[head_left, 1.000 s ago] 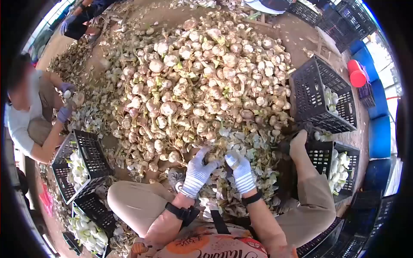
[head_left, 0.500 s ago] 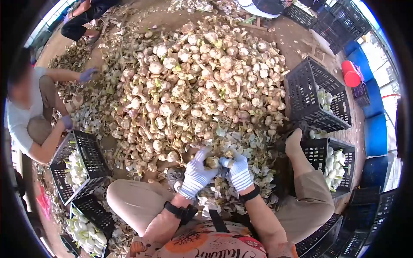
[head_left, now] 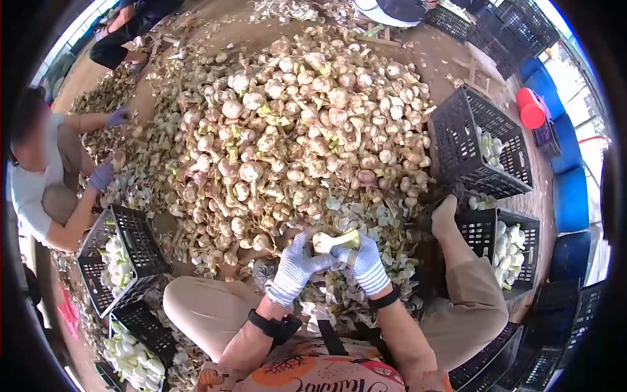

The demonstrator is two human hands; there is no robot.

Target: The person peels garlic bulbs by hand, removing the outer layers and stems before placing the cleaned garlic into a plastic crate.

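Observation:
A pale garlic bulb [head_left: 322, 243] with a thick green-white stem lies across the fingers of my right hand [head_left: 367, 264], which is closed around the stem. My left hand [head_left: 293, 267] is just left of the bulb, thumb and fingers apart, and its thumb reaches toward the right hand. Both hands wear striped white-blue gloves. Beyond them rises a large heap of unpeeled garlic [head_left: 287, 137], dusty and brownish. Loose garlic skins [head_left: 385, 222] lie around and below my hands.
Black crates of peeled white garlic stand at the right [head_left: 480, 144], lower right [head_left: 513, 251] and left [head_left: 124, 255]. A co-worker [head_left: 46, 176] in gloves sits at the left. Blue barrels [head_left: 569, 199] and a red container [head_left: 532, 108] stand along the right side.
The bulb, earlier low between both hands, is now raised, pale, its stem pointing right in my right hand. My left hand has opened away from it. The co-worker's lower hand has risen.

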